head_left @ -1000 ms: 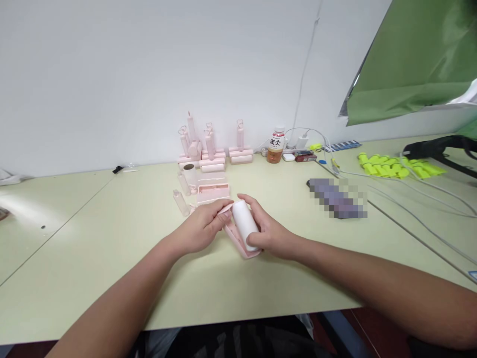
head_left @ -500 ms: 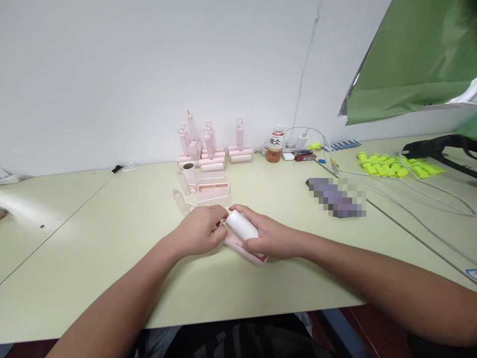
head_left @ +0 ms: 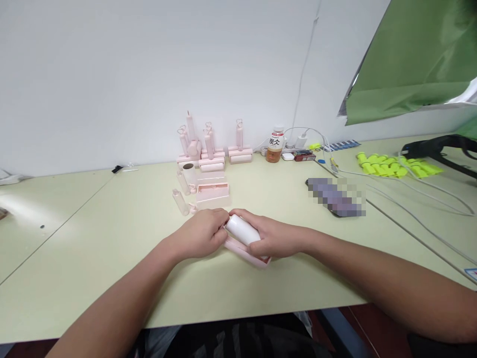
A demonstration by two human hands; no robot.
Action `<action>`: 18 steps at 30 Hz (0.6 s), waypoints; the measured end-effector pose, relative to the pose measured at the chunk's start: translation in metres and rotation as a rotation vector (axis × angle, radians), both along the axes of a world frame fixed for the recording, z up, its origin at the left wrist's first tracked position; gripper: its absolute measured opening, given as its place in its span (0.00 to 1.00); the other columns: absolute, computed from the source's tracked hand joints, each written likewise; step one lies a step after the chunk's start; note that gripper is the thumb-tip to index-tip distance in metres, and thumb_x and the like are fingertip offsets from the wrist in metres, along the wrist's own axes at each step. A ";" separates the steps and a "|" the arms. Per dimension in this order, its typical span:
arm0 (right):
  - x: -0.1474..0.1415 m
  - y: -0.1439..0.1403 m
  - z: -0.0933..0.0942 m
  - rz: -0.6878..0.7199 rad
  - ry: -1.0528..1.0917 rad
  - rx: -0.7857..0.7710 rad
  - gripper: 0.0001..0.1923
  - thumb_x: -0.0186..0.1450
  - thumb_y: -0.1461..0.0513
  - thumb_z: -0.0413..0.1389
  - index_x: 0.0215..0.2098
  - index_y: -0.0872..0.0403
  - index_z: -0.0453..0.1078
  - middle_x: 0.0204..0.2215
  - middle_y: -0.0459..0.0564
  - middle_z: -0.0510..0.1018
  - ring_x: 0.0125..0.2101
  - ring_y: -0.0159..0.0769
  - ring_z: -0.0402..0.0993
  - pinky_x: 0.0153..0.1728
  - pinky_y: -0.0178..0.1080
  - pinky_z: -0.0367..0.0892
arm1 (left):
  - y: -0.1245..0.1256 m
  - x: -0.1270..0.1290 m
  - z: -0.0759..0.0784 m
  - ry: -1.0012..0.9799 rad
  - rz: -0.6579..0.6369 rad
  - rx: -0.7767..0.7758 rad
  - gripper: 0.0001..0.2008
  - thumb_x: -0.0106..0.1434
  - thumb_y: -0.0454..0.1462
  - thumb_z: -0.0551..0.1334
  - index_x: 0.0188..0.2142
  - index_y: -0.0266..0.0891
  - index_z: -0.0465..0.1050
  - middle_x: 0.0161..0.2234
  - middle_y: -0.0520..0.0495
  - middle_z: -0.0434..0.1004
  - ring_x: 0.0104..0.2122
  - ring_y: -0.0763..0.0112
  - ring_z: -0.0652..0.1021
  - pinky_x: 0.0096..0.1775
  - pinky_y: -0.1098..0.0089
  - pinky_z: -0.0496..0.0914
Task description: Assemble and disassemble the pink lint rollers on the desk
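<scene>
My right hand is wrapped round a white lint roller refill, which lies tilted over a pink open case. The refill's left end sits just beside the fingers of my left hand. Those fingers are closed on the left end of the pink case; exactly what they pinch is hidden. Just behind my left hand are another open pink case, a clear-pink handle piece and a small pink part.
Finished-looking pink lint rollers stand along the wall, with a white roll in front of them. Further right are a bottle, a blurred-out phone, cables and yellow pieces.
Both hands, the refill and the pink case have shifted slightly down toward me. The refill sits a little lower against the case. Both hands keep their hold.
</scene>
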State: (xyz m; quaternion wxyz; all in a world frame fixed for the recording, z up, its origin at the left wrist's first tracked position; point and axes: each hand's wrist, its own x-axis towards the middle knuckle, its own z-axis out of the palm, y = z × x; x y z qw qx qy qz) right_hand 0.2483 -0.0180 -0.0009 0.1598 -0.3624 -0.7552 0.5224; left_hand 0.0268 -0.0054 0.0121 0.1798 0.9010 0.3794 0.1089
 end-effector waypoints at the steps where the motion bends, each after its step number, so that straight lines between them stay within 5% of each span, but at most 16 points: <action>1: 0.000 0.000 0.000 0.006 -0.002 0.001 0.34 0.52 0.68 0.54 0.57 0.46 0.58 0.34 0.44 0.67 0.29 0.34 0.65 0.23 0.33 0.63 | 0.000 0.001 0.000 0.002 0.005 -0.008 0.07 0.58 0.30 0.51 0.30 0.39 0.66 0.29 0.49 0.70 0.26 0.69 0.69 0.28 0.69 0.60; 11: 0.003 -0.001 -0.003 0.052 -0.069 0.106 0.35 0.59 0.65 0.54 0.63 0.45 0.53 0.30 0.44 0.71 0.24 0.33 0.68 0.22 0.32 0.62 | 0.004 -0.004 0.000 -0.096 0.049 -0.117 0.05 0.58 0.33 0.55 0.34 0.41 0.67 0.28 0.52 0.70 0.26 0.71 0.69 0.28 0.70 0.61; 18: 0.004 0.002 -0.016 -0.002 0.003 0.354 0.41 0.66 0.56 0.54 0.70 0.51 0.38 0.49 0.56 0.72 0.40 0.42 0.70 0.39 0.42 0.64 | 0.002 -0.003 -0.009 -0.297 0.012 -0.188 0.16 0.68 0.44 0.52 0.52 0.42 0.58 0.32 0.52 0.72 0.30 0.69 0.72 0.33 0.69 0.64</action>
